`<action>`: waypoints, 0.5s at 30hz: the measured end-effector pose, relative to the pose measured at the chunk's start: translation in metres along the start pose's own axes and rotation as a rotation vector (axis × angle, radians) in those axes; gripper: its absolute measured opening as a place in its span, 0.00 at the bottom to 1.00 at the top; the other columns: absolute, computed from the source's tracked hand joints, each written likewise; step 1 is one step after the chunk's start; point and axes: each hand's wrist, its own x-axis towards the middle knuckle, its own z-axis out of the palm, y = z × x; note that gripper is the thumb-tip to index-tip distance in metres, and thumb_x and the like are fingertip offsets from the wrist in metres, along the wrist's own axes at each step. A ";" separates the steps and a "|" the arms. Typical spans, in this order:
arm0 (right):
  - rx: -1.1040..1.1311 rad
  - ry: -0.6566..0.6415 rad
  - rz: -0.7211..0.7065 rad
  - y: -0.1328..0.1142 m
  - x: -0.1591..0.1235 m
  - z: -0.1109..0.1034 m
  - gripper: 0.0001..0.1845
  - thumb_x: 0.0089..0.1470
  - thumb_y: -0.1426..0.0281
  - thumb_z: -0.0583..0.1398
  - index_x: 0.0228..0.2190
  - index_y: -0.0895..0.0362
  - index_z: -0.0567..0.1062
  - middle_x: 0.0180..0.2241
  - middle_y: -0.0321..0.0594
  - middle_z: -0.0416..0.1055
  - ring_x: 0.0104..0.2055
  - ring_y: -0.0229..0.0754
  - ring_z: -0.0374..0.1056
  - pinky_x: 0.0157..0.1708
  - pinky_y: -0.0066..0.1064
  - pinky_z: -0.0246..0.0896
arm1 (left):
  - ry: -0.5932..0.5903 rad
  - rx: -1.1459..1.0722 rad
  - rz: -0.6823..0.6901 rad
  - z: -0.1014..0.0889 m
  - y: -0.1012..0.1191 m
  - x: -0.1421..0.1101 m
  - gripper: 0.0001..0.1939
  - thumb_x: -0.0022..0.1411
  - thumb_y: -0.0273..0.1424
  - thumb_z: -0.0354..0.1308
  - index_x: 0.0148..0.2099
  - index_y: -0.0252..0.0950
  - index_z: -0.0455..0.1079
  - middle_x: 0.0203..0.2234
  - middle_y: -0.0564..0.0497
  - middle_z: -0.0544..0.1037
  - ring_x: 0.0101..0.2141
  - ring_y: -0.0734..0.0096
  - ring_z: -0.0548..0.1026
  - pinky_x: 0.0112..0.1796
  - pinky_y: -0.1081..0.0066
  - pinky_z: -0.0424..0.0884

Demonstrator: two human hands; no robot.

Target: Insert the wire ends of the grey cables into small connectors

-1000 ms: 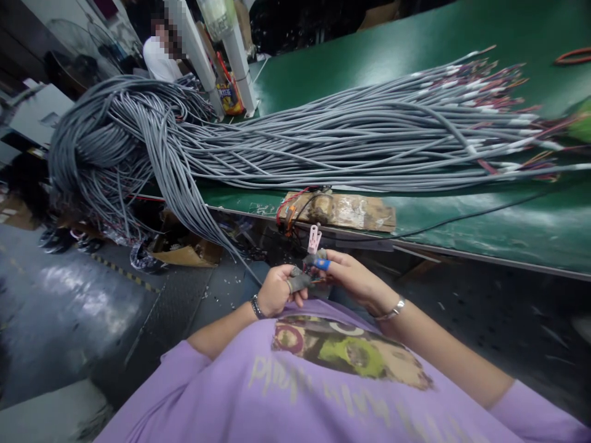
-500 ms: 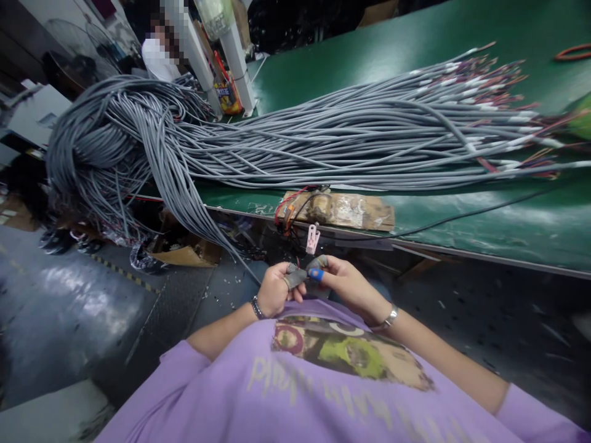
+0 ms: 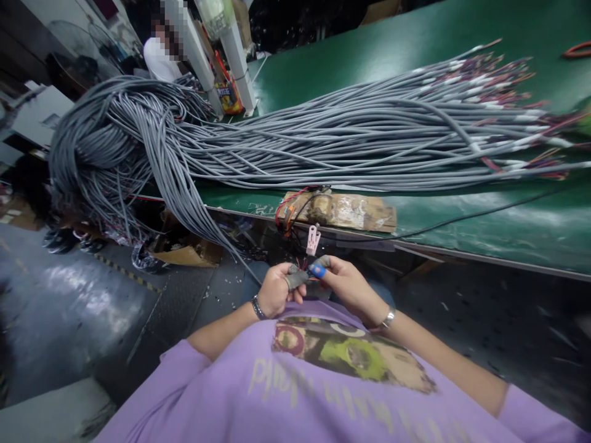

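In front of my purple shirt, both hands meet at the end of a grey cable (image 3: 248, 269). My left hand (image 3: 277, 290) is closed around that end, a grey covering on its thumb. My right hand (image 3: 351, 288) pinches at the small wires (image 3: 303, 264) fanning from the cable tip, with a blue wrap on its thumb and grey covering on a finger. A small dark piece lies between the fingertips; its kind is hidden. Just beyond the hands stands a pink clip (image 3: 313, 240) near the bench edge.
A thick bundle of grey cables (image 3: 295, 138) lies along the green bench (image 3: 489, 218), drooping off its left end. A wooden board (image 3: 357, 211) with red and black leads sits at the front edge. A person in white (image 3: 159, 60) is at the back left.
My right fingertips have shifted slightly away from the left ones, and thin reddish wires now show between them. The left hand stays nearly in place.
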 end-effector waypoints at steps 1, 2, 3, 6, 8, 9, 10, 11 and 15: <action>0.001 0.001 -0.004 0.001 0.000 0.000 0.24 0.32 0.49 0.68 0.20 0.55 0.69 0.16 0.30 0.64 0.19 0.33 0.54 0.20 0.28 0.52 | 0.010 -0.009 0.000 0.000 0.000 0.000 0.22 0.40 0.46 0.66 0.22 0.35 0.61 0.11 0.55 0.70 0.09 0.80 0.64 0.12 0.78 0.45; 0.003 0.004 -0.007 0.002 0.000 -0.001 0.24 0.33 0.49 0.68 0.20 0.55 0.69 0.16 0.30 0.65 0.19 0.33 0.54 0.21 0.28 0.52 | 0.018 -0.016 0.000 0.000 0.000 0.001 0.22 0.40 0.46 0.66 0.21 0.35 0.61 0.11 0.56 0.70 0.09 0.80 0.64 0.12 0.78 0.45; 0.003 0.008 -0.010 0.003 0.000 -0.001 0.23 0.34 0.49 0.68 0.20 0.55 0.69 0.17 0.31 0.65 0.19 0.33 0.54 0.21 0.28 0.52 | 0.025 -0.022 0.000 0.000 0.001 0.001 0.22 0.39 0.46 0.66 0.21 0.35 0.61 0.11 0.56 0.70 0.09 0.80 0.64 0.12 0.78 0.46; -0.004 0.012 -0.010 0.003 0.000 -0.002 0.21 0.37 0.51 0.67 0.20 0.55 0.69 0.17 0.31 0.65 0.20 0.34 0.54 0.22 0.29 0.53 | 0.025 -0.019 0.000 0.000 0.001 0.001 0.22 0.40 0.45 0.66 0.21 0.35 0.61 0.11 0.56 0.69 0.09 0.80 0.64 0.12 0.78 0.46; -0.005 -0.004 -0.004 0.000 0.001 -0.003 0.19 0.38 0.53 0.66 0.20 0.54 0.69 0.17 0.31 0.65 0.21 0.35 0.56 0.23 0.29 0.54 | 0.003 0.000 -0.002 0.000 0.002 0.001 0.21 0.41 0.45 0.66 0.21 0.35 0.61 0.11 0.56 0.69 0.09 0.81 0.63 0.12 0.78 0.45; -0.002 -0.020 -0.002 -0.002 0.001 -0.003 0.18 0.38 0.54 0.66 0.21 0.54 0.70 0.19 0.32 0.66 0.22 0.35 0.58 0.24 0.29 0.55 | -0.011 0.012 -0.004 -0.001 0.002 0.000 0.21 0.41 0.45 0.66 0.21 0.35 0.61 0.11 0.56 0.69 0.09 0.81 0.63 0.12 0.78 0.46; 0.003 -0.041 0.000 -0.005 0.001 -0.003 0.17 0.38 0.55 0.66 0.22 0.54 0.71 0.20 0.32 0.68 0.23 0.36 0.60 0.25 0.30 0.56 | -0.026 0.024 -0.009 -0.001 0.002 0.000 0.22 0.41 0.45 0.67 0.21 0.35 0.62 0.11 0.55 0.69 0.09 0.81 0.63 0.12 0.78 0.46; 0.009 -0.067 0.002 -0.008 0.002 -0.003 0.17 0.37 0.56 0.67 0.23 0.54 0.72 0.22 0.33 0.70 0.25 0.37 0.62 0.26 0.30 0.58 | -0.040 0.034 -0.014 -0.001 0.002 0.000 0.22 0.40 0.46 0.67 0.21 0.35 0.62 0.11 0.55 0.69 0.09 0.81 0.63 0.12 0.78 0.46; 0.033 -0.170 0.026 -0.014 0.005 -0.001 0.18 0.32 0.58 0.70 0.24 0.55 0.74 0.23 0.34 0.72 0.28 0.38 0.65 0.30 0.30 0.61 | -0.090 0.048 -0.045 -0.001 0.003 -0.001 0.24 0.37 0.47 0.68 0.21 0.35 0.62 0.11 0.55 0.69 0.09 0.80 0.63 0.12 0.78 0.49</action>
